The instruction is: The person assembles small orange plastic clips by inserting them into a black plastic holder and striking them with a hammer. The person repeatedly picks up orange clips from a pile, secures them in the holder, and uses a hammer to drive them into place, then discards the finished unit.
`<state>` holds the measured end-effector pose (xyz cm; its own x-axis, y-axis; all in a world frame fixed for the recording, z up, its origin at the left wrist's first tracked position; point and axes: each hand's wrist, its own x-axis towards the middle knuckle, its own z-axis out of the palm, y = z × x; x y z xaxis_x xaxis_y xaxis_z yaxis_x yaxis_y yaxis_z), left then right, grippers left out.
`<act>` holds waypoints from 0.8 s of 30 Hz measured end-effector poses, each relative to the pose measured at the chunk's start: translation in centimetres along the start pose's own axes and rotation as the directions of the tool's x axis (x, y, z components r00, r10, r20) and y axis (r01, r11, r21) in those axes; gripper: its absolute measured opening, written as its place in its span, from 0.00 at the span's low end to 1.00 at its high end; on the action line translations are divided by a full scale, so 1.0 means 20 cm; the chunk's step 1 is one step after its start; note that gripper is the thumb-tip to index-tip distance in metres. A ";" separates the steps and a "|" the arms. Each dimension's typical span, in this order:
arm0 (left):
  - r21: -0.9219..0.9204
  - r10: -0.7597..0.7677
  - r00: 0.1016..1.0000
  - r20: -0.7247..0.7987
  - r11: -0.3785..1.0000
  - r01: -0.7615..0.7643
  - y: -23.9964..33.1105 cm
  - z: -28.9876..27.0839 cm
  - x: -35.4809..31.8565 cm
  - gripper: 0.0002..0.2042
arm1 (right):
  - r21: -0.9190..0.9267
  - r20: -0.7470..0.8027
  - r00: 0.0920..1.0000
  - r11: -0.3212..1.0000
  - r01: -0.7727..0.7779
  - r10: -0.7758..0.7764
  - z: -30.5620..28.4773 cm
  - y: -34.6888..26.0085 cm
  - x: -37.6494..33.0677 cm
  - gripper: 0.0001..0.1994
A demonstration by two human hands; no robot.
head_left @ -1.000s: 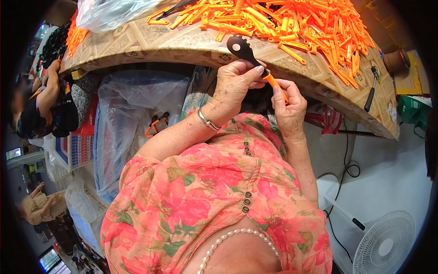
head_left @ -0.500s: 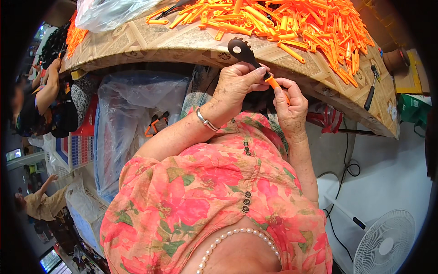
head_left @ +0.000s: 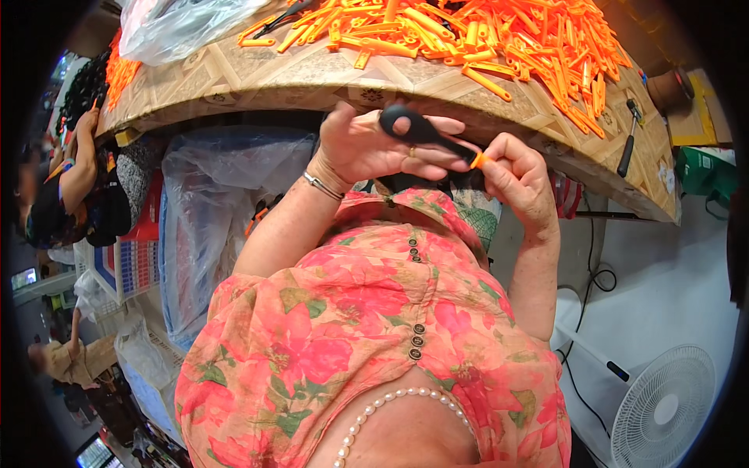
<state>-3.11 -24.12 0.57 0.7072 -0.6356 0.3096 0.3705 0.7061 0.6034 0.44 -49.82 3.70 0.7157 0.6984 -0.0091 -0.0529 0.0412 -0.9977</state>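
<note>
My left hand [head_left: 367, 148] grips a black plastic handle with a ring-shaped end [head_left: 413, 126], held in front of my chest below the table edge. My right hand [head_left: 519, 175] pinches a small orange plastic piece [head_left: 478, 160] against the narrow end of that black handle. Both hands meet at this joint, and the fingers hide most of the orange piece. A silver bangle sits on my left wrist. On the patterned table [head_left: 257, 78] above lies a large heap of orange plastic strips [head_left: 484, 31].
A clear plastic bag [head_left: 179, 23] lies at the table's left; another large bag [head_left: 211, 210] hangs under it. A hammer [head_left: 628, 140] lies near the right edge. A white fan [head_left: 663, 405] stands on the floor at lower right. Another person [head_left: 70, 179] works at far left.
Both hands have dropped from the table edge toward my chest. The black handle has turned from upright to nearly level, and the orange piece now shows less between my right fingers.
</note>
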 end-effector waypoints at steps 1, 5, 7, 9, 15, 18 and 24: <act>-0.123 0.030 0.994 0.102 0.992 -0.017 -0.02 -0.02 0.00 0.61 | 0.048 0.074 0.996 0.998 -0.045 0.042 -0.01 -0.02 0.00 0.08; 0.317 -0.201 0.971 -0.131 0.920 0.233 0.06 -0.03 -0.03 0.71 | -0.103 0.176 0.979 0.991 -0.081 0.098 -0.02 0.00 0.01 0.08; 0.482 -0.361 0.918 -0.164 0.783 0.394 0.14 0.00 -0.01 0.59 | -0.232 0.125 0.985 0.968 -0.090 0.122 -0.02 0.02 0.01 0.08; 0.660 -0.493 0.813 -0.309 0.504 0.557 0.21 0.10 0.05 0.39 | -0.333 0.090 0.989 0.939 -0.085 0.121 -0.02 0.03 0.00 0.08; 0.867 -0.108 0.916 -0.385 -0.384 0.319 0.08 0.24 0.16 0.24 | -0.488 0.064 0.997 0.873 0.001 0.035 -0.01 0.03 0.05 0.10; 0.871 -0.007 0.937 -0.350 -0.369 0.323 -0.01 0.20 0.12 0.23 | -0.530 0.081 0.997 0.847 0.040 0.003 -0.02 0.02 0.06 0.10; 0.888 0.071 0.915 -0.398 -0.219 0.404 -0.05 0.19 0.14 0.20 | -0.560 0.107 0.994 0.828 0.034 0.032 -0.04 0.01 0.08 0.10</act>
<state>-3.89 -27.82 3.65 0.9128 -0.4072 0.0332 -0.3307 -0.6886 0.6453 2.21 -49.25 3.43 0.6352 0.7716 -0.0338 0.3699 -0.3423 -0.8637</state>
